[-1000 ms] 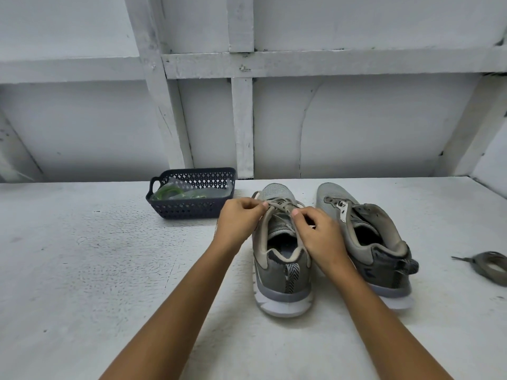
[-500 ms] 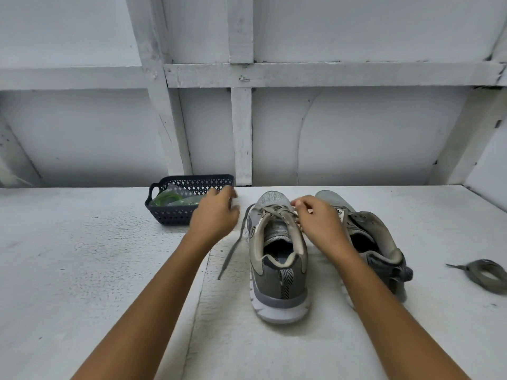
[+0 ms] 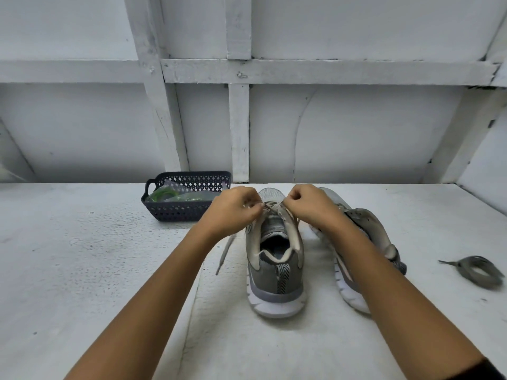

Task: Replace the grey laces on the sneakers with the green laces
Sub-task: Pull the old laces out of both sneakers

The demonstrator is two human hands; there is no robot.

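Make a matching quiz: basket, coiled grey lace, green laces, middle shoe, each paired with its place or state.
1 basket
2 coiled grey lace
3 green laces
4 middle shoe

A partly laced
B far right of the table
C inside the basket
D toward the back, left of middle

Pairs: 1-D, 2-B, 3-C, 4-A

The left sneaker (image 3: 275,270) and the right sneaker (image 3: 367,231) stand side by side on the table (image 3: 82,270). The basket (image 3: 175,212) sits behind them to the left, and a coiled lace (image 3: 478,271) lies well apart on the right.
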